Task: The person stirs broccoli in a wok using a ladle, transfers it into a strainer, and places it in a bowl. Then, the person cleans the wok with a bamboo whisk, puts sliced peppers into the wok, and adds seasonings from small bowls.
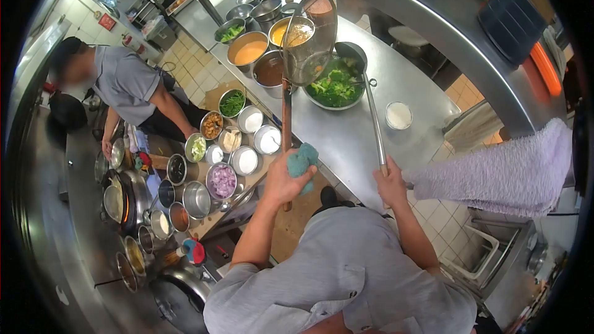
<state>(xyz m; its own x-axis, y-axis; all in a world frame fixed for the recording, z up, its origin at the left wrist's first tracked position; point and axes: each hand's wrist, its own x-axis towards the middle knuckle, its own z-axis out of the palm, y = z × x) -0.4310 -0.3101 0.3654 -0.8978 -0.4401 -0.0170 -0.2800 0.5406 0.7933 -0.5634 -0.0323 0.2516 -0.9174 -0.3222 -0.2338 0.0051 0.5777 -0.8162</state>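
My left hand (288,179) is closed around a green cloth (302,164) and the wooden handle of a mesh strainer (310,37). The strainer's round mesh stands over the bowls, beside a metal bowl of green vegetables (334,86). My right hand (391,184) grips the long metal handle of a ladle (375,120), whose far end reaches into the vegetable bowl; its head is hidden. To the right of the bowl, a container of white contents (398,115) sits on the steel counter (356,148).
A co-worker (133,80) stands at the left near a wok (127,201). Many ingredient bowls, one with chopped onion (221,180), cover the left shelf. Bowls of orange sauce (248,48) and brown sauce (270,70) stand ahead. A purple towel (495,170) hangs at right.
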